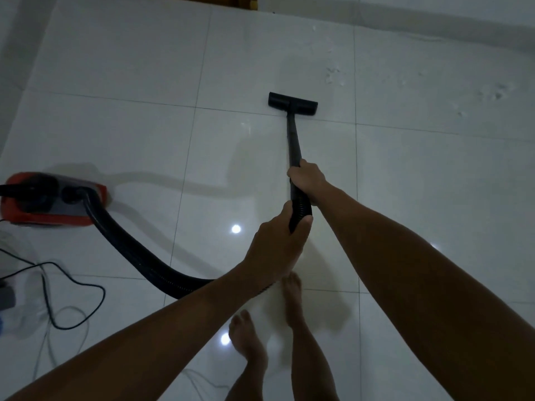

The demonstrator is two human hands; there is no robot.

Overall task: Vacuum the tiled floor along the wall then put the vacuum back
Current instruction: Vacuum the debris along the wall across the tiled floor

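Gripping the black vacuum wand (293, 140), the right hand (307, 178) steers while the left hand (278, 235) clasps its ribbed hose end, angling the flat black nozzle (293, 104) toward pale debris (335, 75) beyond it.

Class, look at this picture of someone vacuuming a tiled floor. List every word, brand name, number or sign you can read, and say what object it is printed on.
None can be read.
Red vacuum body: no legible brand or label; its top is dark and blurred.
Floor nozzle, black tube and ribbed hose: plain, no markings visible.
Things at the left edge by the cables: too blurred and cut off to tell.
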